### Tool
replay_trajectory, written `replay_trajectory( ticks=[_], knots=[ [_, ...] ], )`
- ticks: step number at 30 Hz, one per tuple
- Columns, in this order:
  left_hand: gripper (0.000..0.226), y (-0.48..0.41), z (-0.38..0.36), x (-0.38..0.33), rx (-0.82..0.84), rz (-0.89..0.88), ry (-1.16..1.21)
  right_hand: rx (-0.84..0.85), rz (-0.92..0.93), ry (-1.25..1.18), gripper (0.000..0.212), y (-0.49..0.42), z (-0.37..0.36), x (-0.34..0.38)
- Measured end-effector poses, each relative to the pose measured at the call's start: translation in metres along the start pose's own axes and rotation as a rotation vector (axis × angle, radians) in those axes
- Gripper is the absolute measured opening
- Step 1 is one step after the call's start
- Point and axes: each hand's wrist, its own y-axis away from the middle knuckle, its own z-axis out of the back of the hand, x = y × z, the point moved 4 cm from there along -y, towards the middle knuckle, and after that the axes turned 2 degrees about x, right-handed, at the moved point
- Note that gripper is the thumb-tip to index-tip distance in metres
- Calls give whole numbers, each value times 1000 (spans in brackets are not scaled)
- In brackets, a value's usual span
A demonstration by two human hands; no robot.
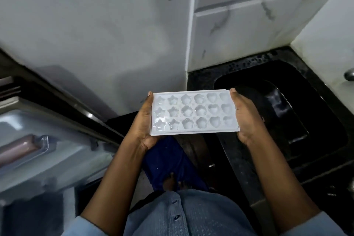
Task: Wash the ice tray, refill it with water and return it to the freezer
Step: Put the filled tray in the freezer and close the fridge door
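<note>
Ice tray [194,113] sits level in mid-air in front of the person, held between an open fridge door [47,140] on their left and the dark sink [329,140] on their right. Its star, flower and heart cells shine glossily, so I would guess it has been washed and perhaps filled, though I cannot tell for sure whether water is in them. If so, only the trip to the freezer is left. The left hand [144,120] clasps the left short end and the right hand [246,119] the right end, thumbs along the rim, fingers tucked beneath, forearms reaching forward evenly.
</note>
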Motion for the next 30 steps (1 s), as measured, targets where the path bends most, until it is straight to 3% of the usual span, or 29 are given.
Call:
replay_trajectory(
  ticks=[11, 18, 22, 30],
  knots=[
    [74, 65, 48, 8, -244, -188, 219, 323, -21, 148, 39, -18, -78, 2],
    [73, 109, 87, 17, -368, -295, 344, 519, -34, 217, 58, -2, -141, -10],
    [71, 136, 113, 22, -425, -343, 389, 596, -49, 273, 40, 14, -175, -18],
    [75, 208, 174, 40, -576, -442, 479, 792, -86, 362, 42, 68, -252, -45]
  ],
)
